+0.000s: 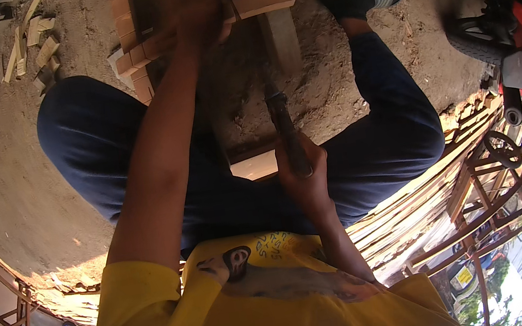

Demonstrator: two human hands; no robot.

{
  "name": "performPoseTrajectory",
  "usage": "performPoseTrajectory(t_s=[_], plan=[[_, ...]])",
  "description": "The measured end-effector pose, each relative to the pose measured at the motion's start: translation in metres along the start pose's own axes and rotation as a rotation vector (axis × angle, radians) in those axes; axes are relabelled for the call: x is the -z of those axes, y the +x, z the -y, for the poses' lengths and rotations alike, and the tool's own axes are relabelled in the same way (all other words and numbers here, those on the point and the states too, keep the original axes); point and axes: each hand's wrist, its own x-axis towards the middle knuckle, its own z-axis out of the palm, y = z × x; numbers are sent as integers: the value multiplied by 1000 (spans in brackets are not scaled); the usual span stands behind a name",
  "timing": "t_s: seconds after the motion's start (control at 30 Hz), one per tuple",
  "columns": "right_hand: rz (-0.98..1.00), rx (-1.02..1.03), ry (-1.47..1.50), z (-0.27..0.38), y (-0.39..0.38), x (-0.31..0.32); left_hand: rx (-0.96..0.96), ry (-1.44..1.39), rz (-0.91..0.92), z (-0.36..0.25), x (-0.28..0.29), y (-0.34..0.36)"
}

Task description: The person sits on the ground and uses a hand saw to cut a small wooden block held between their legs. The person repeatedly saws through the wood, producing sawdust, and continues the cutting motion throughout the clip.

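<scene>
Wood strip [264, 3] crosswise, frame's upper centre; left hand [201, 23] nearer, grip unclear; right hand [307, 173] clenched round dark tool [283, 120], lower.

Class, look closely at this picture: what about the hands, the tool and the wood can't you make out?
All in the head view:
- Left hand: exact finger placement, lost in shadow and blur.
- Crosswise wood: the stretch behind the left hand is hidden.
- Dark tool in the right hand: its far end blurs into the dark ground.
- Thick wooden beam: upper end cut off by the top edge.
</scene>
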Motion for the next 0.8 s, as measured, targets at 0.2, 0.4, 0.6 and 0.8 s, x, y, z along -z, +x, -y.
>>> performPoseTrajectory(t_s=[0.2, 0.4, 0.6, 0.8], plan=[[101, -223, 71, 12, 46, -16, 167, -306, 438, -1, 31, 0], [5, -14, -54, 14, 1, -5, 88, -230, 249, -6, 25, -3], [126, -244, 56, 20, 33, -10, 156, -319, 316, 0, 22, 1], [93, -188, 48, 19, 8, 3, 110, -234, 267, -9, 6, -13]])
